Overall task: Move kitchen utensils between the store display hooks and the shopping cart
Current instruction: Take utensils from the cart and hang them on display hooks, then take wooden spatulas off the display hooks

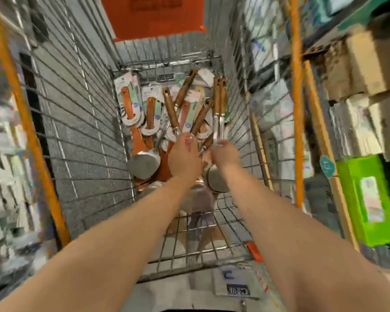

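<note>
Many utensils (149,113) lie in the cart (81,131). The right hand (225,152) grips two by their thin metal necks. The left hand (185,156) seems to pinch another, but it is blurry. They look hard, light and slippery, so the wooden handles (218,93) are safer to hold

cart (95,122) wire silver-grey, grid pattern; floor (81,140) seen thru it at left is grey, brick-like pattern; cart rails (20,104) orange, l & r sides of frame; panel (153,16) top centre orange-red w/ dark print, too blurred to read; utensils (170,106) mid-frame: brown wood-grain handles, some brighter orange-brown, shiny silver shafts & heads; backing cards (131,86) white w/ mint-green & pink strips, small blue dots; box (367,199) lower right bright green w/ pale label; cartons (374,61) upper right tan; tag (327,166) at right teal
</note>
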Tool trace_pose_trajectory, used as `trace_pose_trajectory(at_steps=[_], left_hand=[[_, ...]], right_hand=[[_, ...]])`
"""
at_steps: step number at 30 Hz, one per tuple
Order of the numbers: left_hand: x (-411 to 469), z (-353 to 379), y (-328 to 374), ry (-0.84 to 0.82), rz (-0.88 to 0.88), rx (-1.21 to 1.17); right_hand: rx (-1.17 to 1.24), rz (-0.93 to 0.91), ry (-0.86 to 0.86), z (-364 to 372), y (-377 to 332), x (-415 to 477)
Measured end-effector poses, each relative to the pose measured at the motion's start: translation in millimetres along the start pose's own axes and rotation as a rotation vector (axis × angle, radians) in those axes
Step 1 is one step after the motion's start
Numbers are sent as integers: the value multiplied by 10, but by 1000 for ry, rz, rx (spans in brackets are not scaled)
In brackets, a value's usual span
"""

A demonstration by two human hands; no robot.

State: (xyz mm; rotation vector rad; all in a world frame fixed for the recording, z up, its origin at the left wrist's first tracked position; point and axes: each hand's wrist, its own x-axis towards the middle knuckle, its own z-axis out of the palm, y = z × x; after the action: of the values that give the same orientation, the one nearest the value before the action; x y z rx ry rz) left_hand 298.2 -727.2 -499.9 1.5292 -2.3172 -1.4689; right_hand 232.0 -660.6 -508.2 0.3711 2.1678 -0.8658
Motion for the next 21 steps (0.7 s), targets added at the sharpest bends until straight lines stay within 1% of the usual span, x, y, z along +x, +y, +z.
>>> trace_pose_trajectory(at_steps=[6, 8, 11, 14, 17, 21], left_hand=[[-466, -216, 738, -15, 170, -62], [-717, -243, 954, -14, 278, -42], [-1175, -219, 1256, -24, 423, -21], [-1796, -71, 1521, -64, 547, -44], [-2612, 233, 1709, -102, 709, -66], [-3866, 825, 1829, -242, 856, -122]], right_hand=[[71, -311, 71, -622, -440, -643], [123, -406, 120, -880, -453, -905], [184, -498, 196, -1334, -326, -1321], [234, -563, 308, -1863, 49, -1748], [251, -609, 450, -2475, 642, -2212], [308, -555, 649, -3363, 1647, -2832]])
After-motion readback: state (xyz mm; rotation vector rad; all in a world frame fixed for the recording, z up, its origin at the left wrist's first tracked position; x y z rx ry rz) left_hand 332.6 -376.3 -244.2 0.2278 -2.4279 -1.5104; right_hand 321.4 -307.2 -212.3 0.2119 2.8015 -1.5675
